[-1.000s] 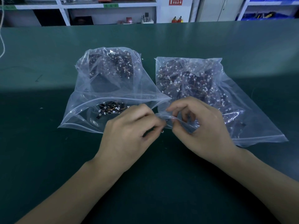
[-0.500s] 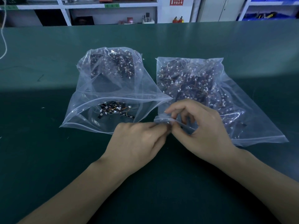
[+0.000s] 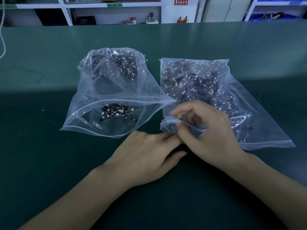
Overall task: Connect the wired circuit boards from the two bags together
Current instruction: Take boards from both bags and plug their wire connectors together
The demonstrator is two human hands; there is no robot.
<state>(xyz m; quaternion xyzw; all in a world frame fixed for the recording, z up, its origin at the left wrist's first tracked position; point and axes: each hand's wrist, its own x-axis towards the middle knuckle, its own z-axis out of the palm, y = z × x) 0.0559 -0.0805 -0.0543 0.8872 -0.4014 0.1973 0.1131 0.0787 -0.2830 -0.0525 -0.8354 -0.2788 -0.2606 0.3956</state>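
Two clear zip bags lie side by side on the green table. The left bag [image 3: 93, 103] gapes open toward me, and several small black wired circuit boards [image 3: 116, 113] with white connectors show in its mouth. More are piled at its far end. The right bag [image 3: 252, 117] is packed with similar boards and wires. My right hand [image 3: 211, 133] pinches the upper lip of the right bag's mouth at its left corner and lifts it. My left hand [image 3: 146, 156] lies low on the table with straight fingers reaching to the bag's lower lip. Its fingertips are hidden behind my right thumb.
The green table [image 3: 49, 163] stretches wide on all sides of the bags. White shelving [image 3: 99, 12] with small items and blue bins [image 3: 272, 15] stands beyond the far edge. A white cord [image 3: 3, 39] hangs at the far left.
My left hand has dropped from beside the left bag's mouth down to the table, its fingers flattening. The right bag's mouth has opened a little under my right hand.
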